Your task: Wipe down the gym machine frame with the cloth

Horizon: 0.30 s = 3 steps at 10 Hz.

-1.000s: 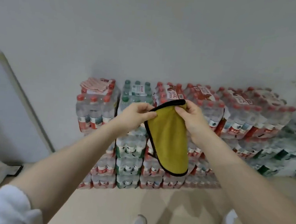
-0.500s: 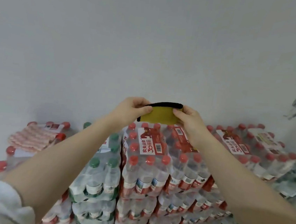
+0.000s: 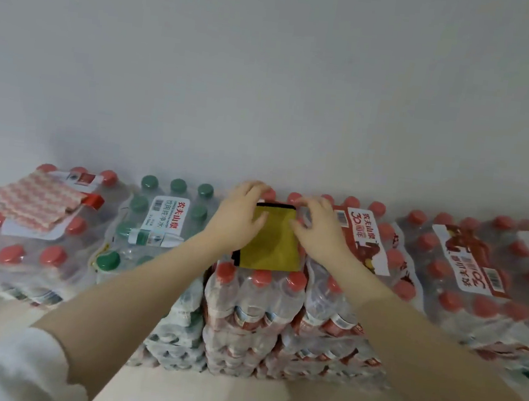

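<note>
The yellow cloth [image 3: 270,245] with its black edging lies folded flat on top of a shrink-wrapped pack of red-capped water bottles [image 3: 254,300], in the middle of a row of such packs stacked against a pale wall [image 3: 270,70]. The left hand [image 3: 238,222] rests on the cloth's left edge and the right hand [image 3: 318,233] on its right edge — both with fingers [image 3: 308,205] spread and fairly straight, pressing or touching rather than curled round the fabric, so neither hand has a real grip on it. To the left sits a green-capped pack [image 3: 159,222], and further left a pack bearing a pink patterned packet [image 3: 39,206]; more red-capped packs [image 3: 464,273] run off to the right. No gym machine frame shows anywhere in the view, so the wiping itself is not in hand at this spot — the cloth is being laid down or smoothed on the bottle stack, which reads either as a preparatory fold or as putting it away; which of the two cannot be told. If wiping remains to be done, the next move calls for closing the fingers on the cloth, lifting it clear of the slippery plastic wrap without unfolding it, and turning towards the machine, wherever it stands out of sight.
</note>
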Motion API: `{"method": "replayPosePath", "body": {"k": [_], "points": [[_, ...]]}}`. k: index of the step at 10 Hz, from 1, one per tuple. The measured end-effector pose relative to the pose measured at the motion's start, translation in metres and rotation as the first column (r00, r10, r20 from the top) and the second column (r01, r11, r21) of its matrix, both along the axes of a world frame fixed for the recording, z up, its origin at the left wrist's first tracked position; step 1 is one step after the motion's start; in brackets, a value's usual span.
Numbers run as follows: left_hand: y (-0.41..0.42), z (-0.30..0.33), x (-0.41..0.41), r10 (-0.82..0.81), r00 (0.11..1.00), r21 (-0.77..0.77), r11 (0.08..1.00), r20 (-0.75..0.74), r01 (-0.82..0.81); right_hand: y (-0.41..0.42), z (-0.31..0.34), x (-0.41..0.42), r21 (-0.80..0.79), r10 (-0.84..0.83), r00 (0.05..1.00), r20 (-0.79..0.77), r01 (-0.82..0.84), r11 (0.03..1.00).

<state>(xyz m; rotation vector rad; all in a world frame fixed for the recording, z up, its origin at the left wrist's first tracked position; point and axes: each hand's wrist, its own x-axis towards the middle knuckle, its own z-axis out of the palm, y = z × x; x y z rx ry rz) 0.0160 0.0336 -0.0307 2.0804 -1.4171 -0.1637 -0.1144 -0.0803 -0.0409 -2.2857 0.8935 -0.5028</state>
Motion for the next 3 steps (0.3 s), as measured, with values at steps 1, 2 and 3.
{"method": "replayPosePath", "body": {"k": [1,2,3], "points": [[0.013,-0.031,-0.006,-0.219,0.967,0.342,0.925,0.132,0.163,0.011,-0.023,-0.010,-0.020,0.261,0.926,-0.273,-0.277,0.961],[0.021,-0.046,-0.008,-0.293,0.929,0.553,0.824,0.228,0.124,0.016,-0.036,-0.016,-0.036,0.344,0.749,-0.566,-0.440,0.897],[0.030,-0.037,-0.009,-0.271,0.948,0.533,0.834,0.167,0.144,0.027,-0.028,-0.021,-0.060,0.295,0.787,-0.542,-0.386,0.921]]}}
